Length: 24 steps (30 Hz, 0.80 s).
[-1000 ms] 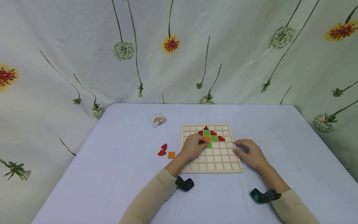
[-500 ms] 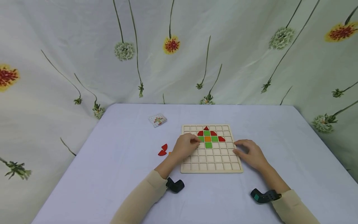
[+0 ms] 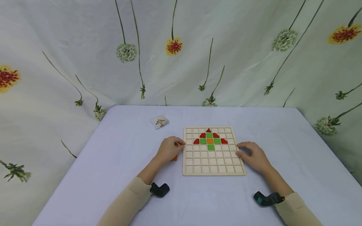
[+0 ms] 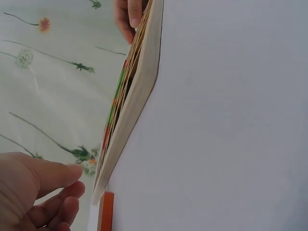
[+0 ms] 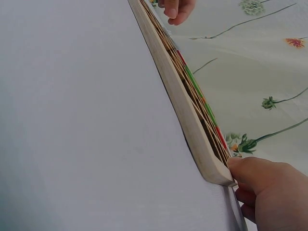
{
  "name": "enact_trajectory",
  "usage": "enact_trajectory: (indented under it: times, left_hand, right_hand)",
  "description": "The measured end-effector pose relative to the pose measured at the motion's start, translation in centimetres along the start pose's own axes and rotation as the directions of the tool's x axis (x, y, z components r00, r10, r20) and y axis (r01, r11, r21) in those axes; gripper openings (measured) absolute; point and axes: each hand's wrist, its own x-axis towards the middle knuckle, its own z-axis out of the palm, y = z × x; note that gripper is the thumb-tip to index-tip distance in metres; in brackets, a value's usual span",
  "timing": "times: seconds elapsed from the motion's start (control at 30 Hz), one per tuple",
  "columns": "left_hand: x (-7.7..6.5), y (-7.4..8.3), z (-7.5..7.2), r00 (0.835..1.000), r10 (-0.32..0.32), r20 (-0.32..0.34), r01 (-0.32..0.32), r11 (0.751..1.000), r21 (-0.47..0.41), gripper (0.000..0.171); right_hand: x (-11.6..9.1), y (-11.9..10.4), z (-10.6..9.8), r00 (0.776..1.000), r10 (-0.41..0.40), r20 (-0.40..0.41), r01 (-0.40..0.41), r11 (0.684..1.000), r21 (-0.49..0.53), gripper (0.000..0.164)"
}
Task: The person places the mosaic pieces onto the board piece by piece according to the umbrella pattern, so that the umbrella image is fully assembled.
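A wooden grid board [image 3: 213, 170] lies on the table. Set in its cells are green squares [image 3: 211, 147], an orange square [image 3: 210, 141], a red triangle [image 3: 208, 130] and several red quarter-circles [image 3: 196, 142]. My left hand [image 3: 167, 150] hovers at the board's left edge, fingers loosely bent; nothing shows between them. Partly hidden under it is a loose orange square [image 3: 174, 158], also visible in the left wrist view as an orange block [image 4: 107, 211]. At the right edge, my right hand [image 3: 254, 157] touches the frame with thumb and forefinger spread apart.
A small pattern card [image 3: 159, 122] with a similar coloured figure lies behind and left of the board. White cloth covers the table [image 3: 121, 131]. Behind it hangs a flower-printed curtain [image 3: 240, 53].
My left hand has drawn leftward off the board. The red quarter-circle at the row's left end is now uncovered, while the loose red pieces on the table are hidden. My right hand stays put.
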Motion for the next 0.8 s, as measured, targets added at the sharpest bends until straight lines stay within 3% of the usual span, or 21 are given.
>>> enact_trajectory:
  times: [0.23, 0.4, 0.8]
  left_hand:
    - [-1.0, -1.1, -1.4, 0.998, -0.051, 0.031, 0.051, 0.999, -0.003, 0.006]
    - [-1.7, -1.7, -2.0, 0.997, -0.048, 0.064, 0.045, 0.998, 0.037, 0.006]
    - [-2.6, -2.4, -3.1, 0.985, 0.109, 0.137, -0.123, 0.987, 0.104, 0.017]
  right_hand:
    - [0.0, 0.0, 0.0, 1.000, -0.001, -0.007, 0.001, 1.000, 0.004, 0.031]
    - [0.0, 0.0, 0.0, 1.000, 0.008, -0.001, -0.008, 1.000, 0.004, 0.031]
    - [0.0, 0.2, 0.1, 1.000, -0.002, -0.009, 0.002, 1.000, 0.001, 0.031]
